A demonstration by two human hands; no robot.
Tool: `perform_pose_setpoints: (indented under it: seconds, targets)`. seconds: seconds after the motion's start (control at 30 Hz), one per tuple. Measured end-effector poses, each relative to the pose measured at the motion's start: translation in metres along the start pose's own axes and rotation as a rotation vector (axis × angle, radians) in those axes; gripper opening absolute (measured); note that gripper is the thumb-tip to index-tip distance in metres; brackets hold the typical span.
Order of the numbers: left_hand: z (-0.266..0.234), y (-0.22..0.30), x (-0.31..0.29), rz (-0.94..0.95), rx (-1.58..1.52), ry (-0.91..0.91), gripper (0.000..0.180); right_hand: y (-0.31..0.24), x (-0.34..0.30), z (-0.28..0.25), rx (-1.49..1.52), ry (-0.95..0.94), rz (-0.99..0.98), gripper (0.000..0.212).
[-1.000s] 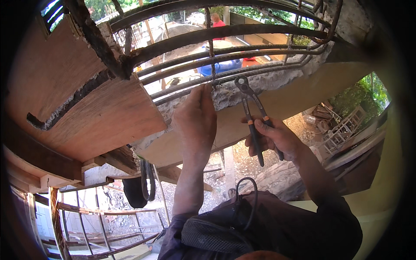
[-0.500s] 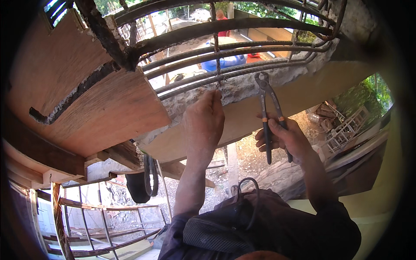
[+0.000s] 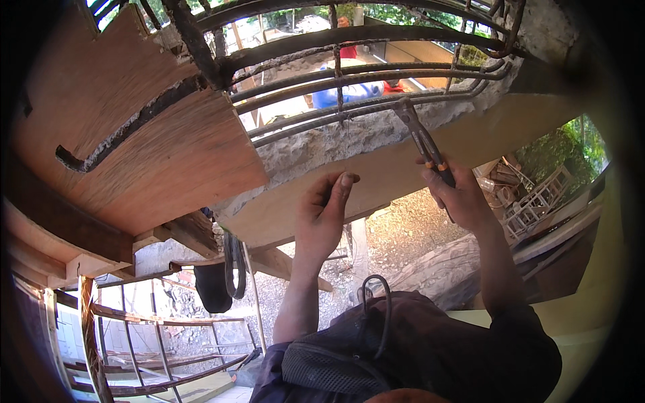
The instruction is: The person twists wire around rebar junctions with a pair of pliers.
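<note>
Reddish plywood [image 3: 181, 174] is filling the upper left. Mid-feed, I'm seeing the left hand [image 3: 326, 215], fingers curled toward the thumb; whether they're pinching anything, I cannot tell. Right of centre, the right hand [image 3: 461, 196] is gripping pincers [image 3: 418, 129], fingers closed round the handles.

Rough concrete ledge [image 3: 302, 153], steel bars [image 3: 376, 33] seemingly atop
</note>
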State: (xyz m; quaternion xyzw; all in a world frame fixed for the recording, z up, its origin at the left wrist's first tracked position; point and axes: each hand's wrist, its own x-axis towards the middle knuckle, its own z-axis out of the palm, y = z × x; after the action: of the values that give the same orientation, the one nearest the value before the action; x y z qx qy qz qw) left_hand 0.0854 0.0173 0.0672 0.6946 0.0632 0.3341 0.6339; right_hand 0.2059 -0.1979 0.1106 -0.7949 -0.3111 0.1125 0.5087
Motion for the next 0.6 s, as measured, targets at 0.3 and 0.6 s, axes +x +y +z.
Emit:
perform_pose_setpoints:
  seconds: [0.3, 0.6]
  targets:
    - [-0.018, -0.012, -0.005, -0.047, -0.033, 0.125, 0.029, 0.03, -0.024, 0.032, 0.383, -0.038, 0.081, 0.02]
    - [-0.014, -0.007, -0.009, -0.09, -0.02, 0.069, 0.03, -0.018, 0.029, 0.051, -0.178, 0.112, -0.317, 0.022]
